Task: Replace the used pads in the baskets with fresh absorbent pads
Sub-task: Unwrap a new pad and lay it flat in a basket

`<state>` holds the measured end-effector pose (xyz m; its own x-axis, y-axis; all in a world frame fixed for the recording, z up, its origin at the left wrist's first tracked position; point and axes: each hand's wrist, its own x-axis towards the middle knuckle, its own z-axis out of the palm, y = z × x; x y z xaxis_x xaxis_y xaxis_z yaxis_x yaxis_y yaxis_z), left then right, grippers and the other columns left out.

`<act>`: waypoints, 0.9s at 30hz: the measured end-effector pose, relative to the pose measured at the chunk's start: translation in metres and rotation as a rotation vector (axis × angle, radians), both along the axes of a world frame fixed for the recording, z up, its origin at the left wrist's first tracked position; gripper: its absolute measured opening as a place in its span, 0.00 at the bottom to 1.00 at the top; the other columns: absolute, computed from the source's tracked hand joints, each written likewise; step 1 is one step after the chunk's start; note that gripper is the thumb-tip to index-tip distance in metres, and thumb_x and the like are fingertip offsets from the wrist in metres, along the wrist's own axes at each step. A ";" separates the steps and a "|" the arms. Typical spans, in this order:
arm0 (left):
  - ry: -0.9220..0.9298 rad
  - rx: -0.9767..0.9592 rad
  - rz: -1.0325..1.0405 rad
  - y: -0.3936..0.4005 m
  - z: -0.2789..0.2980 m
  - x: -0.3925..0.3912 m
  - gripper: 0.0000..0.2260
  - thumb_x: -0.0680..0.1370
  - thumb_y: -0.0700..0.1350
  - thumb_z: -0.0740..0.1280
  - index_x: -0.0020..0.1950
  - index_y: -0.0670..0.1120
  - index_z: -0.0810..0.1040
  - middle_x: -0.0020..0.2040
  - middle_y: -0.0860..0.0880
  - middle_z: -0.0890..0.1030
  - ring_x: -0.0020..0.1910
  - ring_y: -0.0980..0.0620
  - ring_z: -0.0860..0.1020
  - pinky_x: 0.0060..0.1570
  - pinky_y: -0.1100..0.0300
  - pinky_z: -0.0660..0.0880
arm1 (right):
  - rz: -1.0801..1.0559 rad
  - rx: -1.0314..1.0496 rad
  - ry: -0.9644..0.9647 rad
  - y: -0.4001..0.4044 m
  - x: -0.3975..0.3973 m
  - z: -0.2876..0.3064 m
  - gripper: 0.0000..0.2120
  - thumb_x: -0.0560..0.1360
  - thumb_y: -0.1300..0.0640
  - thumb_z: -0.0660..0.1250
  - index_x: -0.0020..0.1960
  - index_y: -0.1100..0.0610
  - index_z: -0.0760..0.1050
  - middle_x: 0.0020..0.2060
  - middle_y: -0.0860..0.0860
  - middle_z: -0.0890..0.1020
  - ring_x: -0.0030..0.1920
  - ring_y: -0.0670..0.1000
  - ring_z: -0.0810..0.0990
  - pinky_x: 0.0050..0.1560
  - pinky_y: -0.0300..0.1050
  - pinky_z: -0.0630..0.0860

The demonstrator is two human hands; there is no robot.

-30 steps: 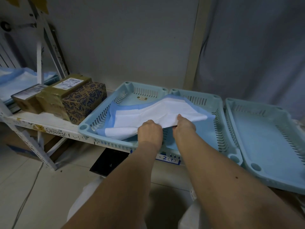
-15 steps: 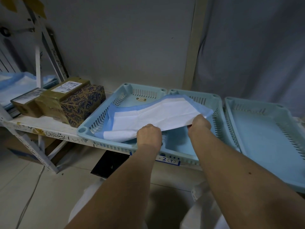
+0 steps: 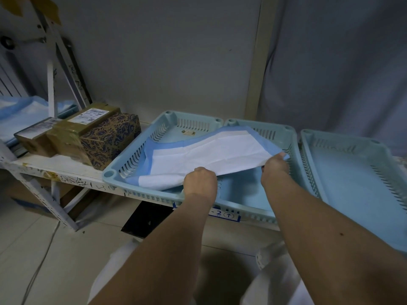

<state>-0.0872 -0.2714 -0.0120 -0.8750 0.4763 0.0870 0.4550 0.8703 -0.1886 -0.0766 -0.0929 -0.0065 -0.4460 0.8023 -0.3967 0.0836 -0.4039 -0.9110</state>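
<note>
Step in hand, as judged: spreading an absorbent pad (image 3: 204,155) across the basket (image 3: 136,164) on the shelf (image 3: 52,166). Whether the pad is fresh or used cannot be told.

The pad lies partly unfolded, white face up with a blue border, draped over the basket's left portion and raised along its near edge.

The left hand (image 3: 200,181) has its grip curled tight on the pad's near edge, knuckles up, at the basket's front rim. The right hand (image 3: 274,166) pinches the pad's right corner, held further right and slightly beyond the left grip.

Next move: probably draw the right corner outward and lower both grips so the pad lies flat.

A second basket (image 3: 352,172) sits to the right of the right grip.
</note>
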 end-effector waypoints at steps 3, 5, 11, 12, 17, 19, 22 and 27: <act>-0.011 0.017 0.001 0.001 0.000 -0.001 0.11 0.76 0.39 0.65 0.57 0.44 0.76 0.53 0.45 0.77 0.49 0.49 0.79 0.40 0.59 0.71 | -0.118 -0.169 0.116 0.000 0.000 -0.006 0.28 0.80 0.37 0.50 0.55 0.58 0.75 0.56 0.52 0.81 0.48 0.53 0.80 0.51 0.45 0.75; -0.016 0.024 -0.005 0.001 0.000 -0.001 0.11 0.76 0.38 0.65 0.58 0.43 0.76 0.54 0.44 0.77 0.50 0.48 0.79 0.41 0.58 0.72 | -0.093 -0.270 0.216 -0.008 0.003 -0.006 0.24 0.76 0.33 0.54 0.46 0.53 0.75 0.47 0.49 0.82 0.42 0.50 0.81 0.44 0.43 0.76; -0.020 0.030 -0.016 0.004 -0.001 -0.002 0.17 0.76 0.36 0.64 0.65 0.40 0.71 0.62 0.41 0.75 0.53 0.46 0.80 0.44 0.57 0.75 | 0.324 -0.407 0.101 -0.058 -0.004 -0.005 0.19 0.69 0.42 0.72 0.45 0.57 0.76 0.35 0.51 0.78 0.31 0.48 0.73 0.31 0.38 0.71; -0.016 0.031 -0.024 0.005 0.001 -0.002 0.19 0.76 0.36 0.64 0.67 0.39 0.70 0.65 0.40 0.73 0.54 0.45 0.80 0.46 0.56 0.76 | 0.406 -0.400 0.075 -0.068 -0.007 -0.006 0.16 0.70 0.46 0.73 0.45 0.58 0.76 0.36 0.53 0.79 0.32 0.50 0.75 0.33 0.40 0.74; 0.023 0.065 -0.048 0.006 0.006 -0.003 0.15 0.78 0.35 0.59 0.64 0.41 0.71 0.63 0.41 0.75 0.54 0.46 0.79 0.47 0.57 0.74 | 0.418 -0.203 0.011 -0.094 -0.022 -0.012 0.08 0.75 0.60 0.68 0.53 0.61 0.78 0.49 0.58 0.83 0.50 0.59 0.81 0.55 0.56 0.79; 0.026 0.065 -0.025 0.003 0.008 -0.003 0.11 0.78 0.36 0.61 0.59 0.42 0.74 0.57 0.43 0.77 0.53 0.47 0.78 0.46 0.58 0.73 | 0.333 -0.136 -0.047 -0.092 -0.024 -0.015 0.04 0.75 0.57 0.67 0.46 0.57 0.75 0.46 0.56 0.81 0.47 0.58 0.81 0.51 0.54 0.80; 0.027 0.044 0.015 -0.006 0.008 -0.007 0.09 0.76 0.36 0.63 0.55 0.42 0.76 0.54 0.45 0.79 0.53 0.47 0.78 0.45 0.58 0.73 | 0.281 -0.090 -0.104 -0.085 -0.020 -0.017 0.09 0.77 0.54 0.65 0.42 0.58 0.73 0.36 0.55 0.78 0.33 0.52 0.75 0.33 0.44 0.74; 0.021 0.009 0.101 -0.015 -0.002 -0.013 0.11 0.76 0.33 0.62 0.54 0.43 0.77 0.53 0.45 0.80 0.52 0.47 0.78 0.43 0.58 0.73 | 0.258 -0.113 -0.098 -0.084 -0.015 -0.019 0.12 0.78 0.55 0.63 0.37 0.58 0.71 0.29 0.54 0.75 0.26 0.49 0.69 0.27 0.41 0.67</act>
<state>-0.1000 -0.2861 -0.0139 -0.9166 0.3847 0.1093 0.3607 0.9133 -0.1893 -0.0914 -0.1774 -0.0259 -0.5847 0.6157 -0.5282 0.2818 -0.4564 -0.8440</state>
